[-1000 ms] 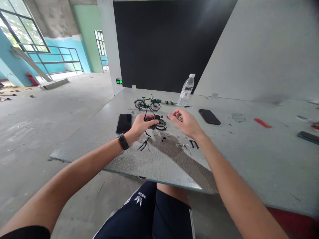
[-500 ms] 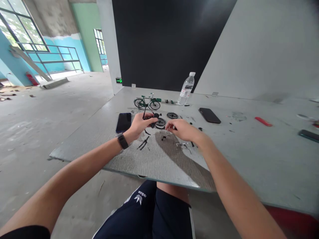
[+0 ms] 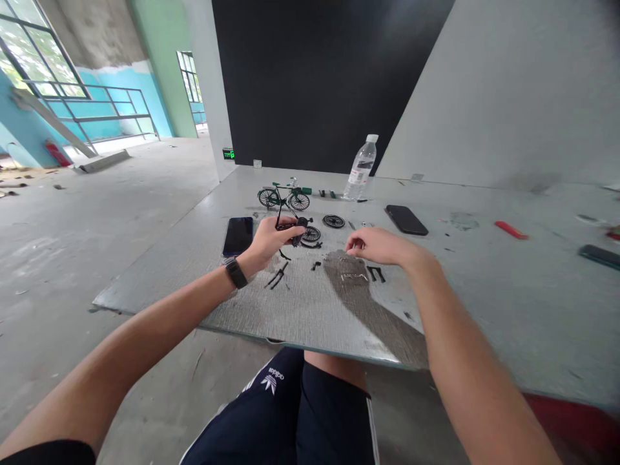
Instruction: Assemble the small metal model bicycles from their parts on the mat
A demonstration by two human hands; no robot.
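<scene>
My left hand [image 3: 267, 242] is closed around a black model bicycle frame [image 3: 301, 223], holding it just above the table. Loose wheels lie beyond it: one wheel [image 3: 310, 234] just past the frame, another wheel [image 3: 334, 221] farther right. My right hand [image 3: 380, 245] is low over the table with thumb and fingers pinched together; whatever is between them is too small to make out. Below it are thin silver parts [image 3: 354, 277] and a pair of black parts [image 3: 376, 274]. A black fork [image 3: 278, 276] rests nearer the front edge, with a small black piece [image 3: 316, 265] to its right.
A finished green model bicycle [image 3: 283, 196] stands at the back. Phones lie on the left [image 3: 238, 236] and right [image 3: 406, 220]. Behind them stands a water bottle [image 3: 360, 171]. Farther right is a red object [image 3: 511, 230]. The grey table [image 3: 484, 310] ends above my knees.
My right hand has moved to the right, away from the frame, uncovering more of the small parts. My left hand still holds the frame in nearly the same place.
</scene>
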